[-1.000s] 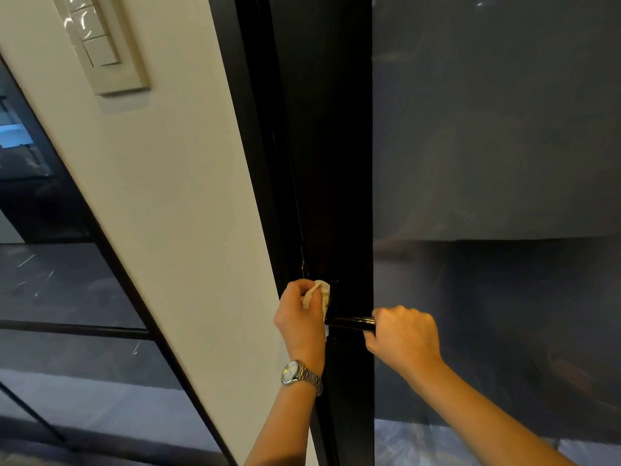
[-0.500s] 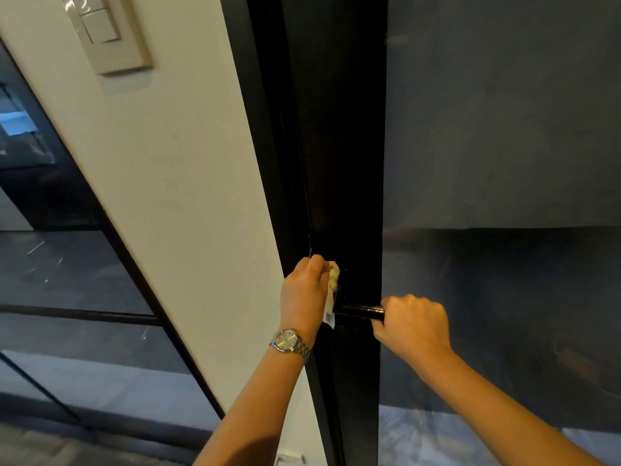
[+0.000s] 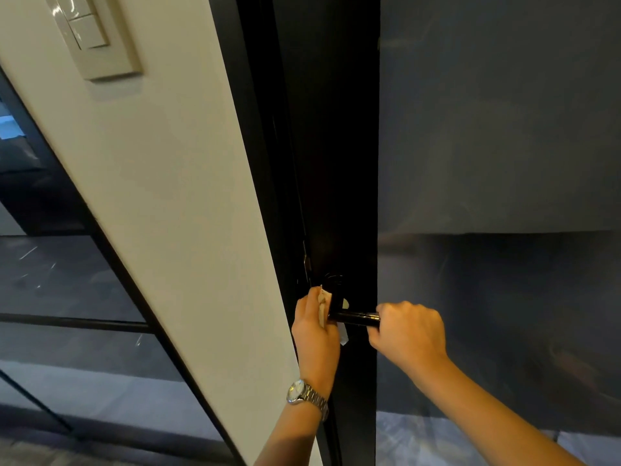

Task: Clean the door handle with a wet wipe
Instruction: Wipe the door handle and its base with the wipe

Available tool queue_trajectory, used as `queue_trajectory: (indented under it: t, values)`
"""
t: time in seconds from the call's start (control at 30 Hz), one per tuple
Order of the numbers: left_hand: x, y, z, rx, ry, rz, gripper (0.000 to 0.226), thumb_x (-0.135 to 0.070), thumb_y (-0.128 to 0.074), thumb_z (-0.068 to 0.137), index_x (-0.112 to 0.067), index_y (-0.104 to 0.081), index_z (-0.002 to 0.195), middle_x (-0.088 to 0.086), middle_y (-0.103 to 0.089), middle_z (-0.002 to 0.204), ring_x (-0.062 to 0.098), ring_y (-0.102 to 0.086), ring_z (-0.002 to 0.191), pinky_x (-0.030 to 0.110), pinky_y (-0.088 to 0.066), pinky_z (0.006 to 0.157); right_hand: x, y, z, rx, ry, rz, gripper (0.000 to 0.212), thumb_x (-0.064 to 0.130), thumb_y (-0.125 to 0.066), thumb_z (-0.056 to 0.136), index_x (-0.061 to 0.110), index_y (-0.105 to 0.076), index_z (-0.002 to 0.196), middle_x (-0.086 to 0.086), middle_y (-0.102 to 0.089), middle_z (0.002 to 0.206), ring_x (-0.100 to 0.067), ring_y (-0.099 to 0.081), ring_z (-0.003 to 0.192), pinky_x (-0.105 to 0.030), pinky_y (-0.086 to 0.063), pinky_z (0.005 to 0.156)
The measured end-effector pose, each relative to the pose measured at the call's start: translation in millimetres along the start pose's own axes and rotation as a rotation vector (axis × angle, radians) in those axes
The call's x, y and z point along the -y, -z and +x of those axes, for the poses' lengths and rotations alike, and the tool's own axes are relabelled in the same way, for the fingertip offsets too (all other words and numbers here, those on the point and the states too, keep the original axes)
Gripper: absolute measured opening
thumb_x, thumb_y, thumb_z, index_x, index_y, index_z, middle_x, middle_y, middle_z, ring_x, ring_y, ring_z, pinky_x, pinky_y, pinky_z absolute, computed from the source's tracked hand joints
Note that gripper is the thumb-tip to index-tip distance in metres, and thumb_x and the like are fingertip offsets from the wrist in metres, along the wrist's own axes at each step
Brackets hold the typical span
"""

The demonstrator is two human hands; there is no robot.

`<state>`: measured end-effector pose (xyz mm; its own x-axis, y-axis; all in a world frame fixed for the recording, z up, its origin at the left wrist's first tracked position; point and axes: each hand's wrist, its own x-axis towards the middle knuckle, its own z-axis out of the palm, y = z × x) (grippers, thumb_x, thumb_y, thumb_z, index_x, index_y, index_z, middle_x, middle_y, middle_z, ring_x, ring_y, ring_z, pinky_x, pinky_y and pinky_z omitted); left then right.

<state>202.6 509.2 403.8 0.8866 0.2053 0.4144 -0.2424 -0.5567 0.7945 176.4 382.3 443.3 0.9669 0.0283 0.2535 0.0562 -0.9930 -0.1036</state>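
A glossy black lever door handle [image 3: 353,317] sticks out from the black door frame [image 3: 332,163], low in the middle of the view. My right hand [image 3: 408,331] is closed around the handle's outer end. My left hand [image 3: 316,327], with a metal watch on the wrist, presses a folded white wet wipe [image 3: 324,306] against the handle's base by the door edge. A corner of the wipe hangs below the handle. Most of the wipe is hidden behind my fingers.
A cream wall [image 3: 174,196] with a switch panel [image 3: 90,35] stands left of the door. Dark glass panels with black bars [image 3: 67,321] lie further left. A dark frosted glass door pane [image 3: 497,163] fills the right side.
My left hand has slid the wipe a little downward along the handle's base, and a wipe corner now hangs below. My right hand keeps its hold on the lever.
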Motion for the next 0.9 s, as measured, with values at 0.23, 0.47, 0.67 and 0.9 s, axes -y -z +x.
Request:
queue_trajectory:
  t: [0.23,0.47,0.67,0.9]
  values:
    - [-1.0,5.1,13.0,0.017,-0.003,0.051,0.029,-0.015,-0.046,0.094,-0.007,-0.055,0.12,0.01,-0.059,0.099,0.02,-0.06,0.088,0.012,-0.042,0.07,-1.4,-2.1,0.1,-0.009,-0.003,0.0,0.025,0.035,-0.044,0.092,0.02,-0.063,0.095,0.003,-0.054,0.074,-0.018,-0.054,0.067,-0.021,-0.022,0.044]
    - [-6.1,16.6,18.9,0.031,-0.095,0.067,0.035,-0.012,-0.056,0.088,-0.004,-0.056,0.122,0.019,-0.066,0.098,0.031,-0.065,0.09,0.027,-0.048,0.079,-2.7,-4.9,1.0,-0.011,0.014,-0.02,0.026,0.036,-0.043,0.093,0.02,-0.063,0.096,0.0,-0.068,0.089,-0.02,-0.065,0.079,-0.021,-0.019,0.043]
    - [-25.7,18.7,40.3,0.004,-0.245,0.183,0.025,-0.016,-0.055,0.09,-0.007,-0.065,0.111,0.015,-0.07,0.082,0.025,-0.067,0.069,0.023,-0.049,0.064,-3.1,-5.8,2.1,-0.012,0.0,-0.018,0.026,0.036,-0.045,0.091,0.019,-0.064,0.095,-0.002,-0.069,0.089,-0.023,-0.066,0.082,-0.026,-0.031,0.051]
    - [-27.4,25.0,41.4,0.057,-0.071,0.241,0.032,-0.026,-0.049,0.093,-0.007,-0.048,0.118,0.016,-0.063,0.093,0.028,-0.064,0.08,0.03,-0.053,0.068,-4.5,-7.7,3.1,-0.017,0.009,-0.017,0.025,0.035,-0.044,0.091,0.02,-0.063,0.097,-0.001,-0.068,0.091,-0.023,-0.065,0.084,-0.024,-0.028,0.048]
